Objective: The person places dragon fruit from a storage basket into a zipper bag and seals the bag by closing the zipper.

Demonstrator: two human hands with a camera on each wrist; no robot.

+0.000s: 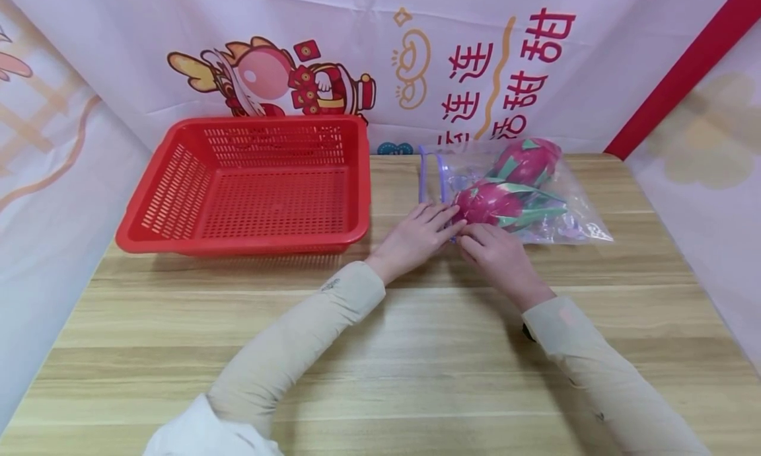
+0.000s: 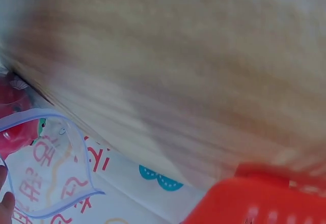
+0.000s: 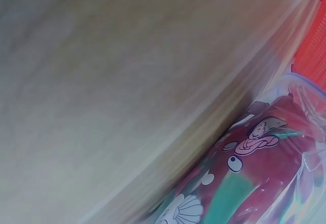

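Right, I have both hands at the mouth of the clear zip bag (image 1: 475,191), which lies on the desk (image 1: 380,350) just right of the red basket (image 1: 250,185). My left hand (image 1: 416,234) rests with straight fingers on the bag's opening; my right hand (image 1: 496,258) pinches its near edge. Two dragon fruits (image 1: 505,191) sit inside, touching each other.

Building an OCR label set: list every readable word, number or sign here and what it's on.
"连连" on the backdrop, red characters.
"甜甜" on the backdrop, red, further right.
Lower red characters on the backdrop: cut off by the bag, unreadable.
Bag prints in the right wrist view: cartoon figures and shells, no text.
Basket: no text.
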